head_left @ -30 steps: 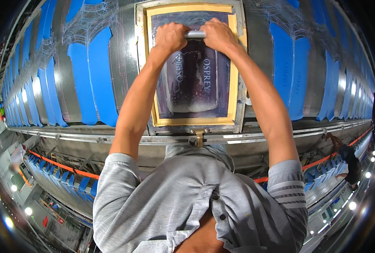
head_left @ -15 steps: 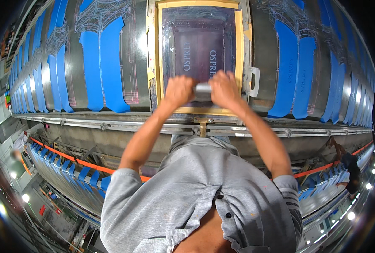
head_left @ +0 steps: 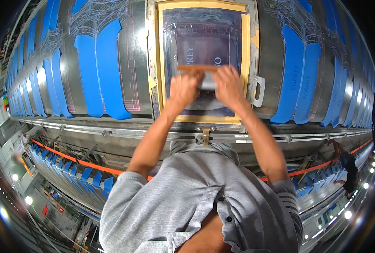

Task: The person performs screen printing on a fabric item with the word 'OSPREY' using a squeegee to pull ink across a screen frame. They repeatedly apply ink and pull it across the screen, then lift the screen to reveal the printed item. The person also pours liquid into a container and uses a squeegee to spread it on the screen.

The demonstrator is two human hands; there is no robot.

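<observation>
While both hands (head_left: pixel 185 89) clutch the squeegee (head_left: pixel 198 68), blue pieces (head_left: pixel 108 71) flank the framed screen (head_left: pixel 246 55).

Left grip (head_left: pixel 185 89), right grip (head_left: pixel 228 87) closer to near edge of screen (head_left: pixel 202 40); squeegee (head_left: pixel 208 83) newly showing orange blade (head_left: pixel 198 68).

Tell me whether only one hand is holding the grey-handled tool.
No, the left hand and the right hand both grip the grey-handled tool, with its handle showing between them.
</observation>
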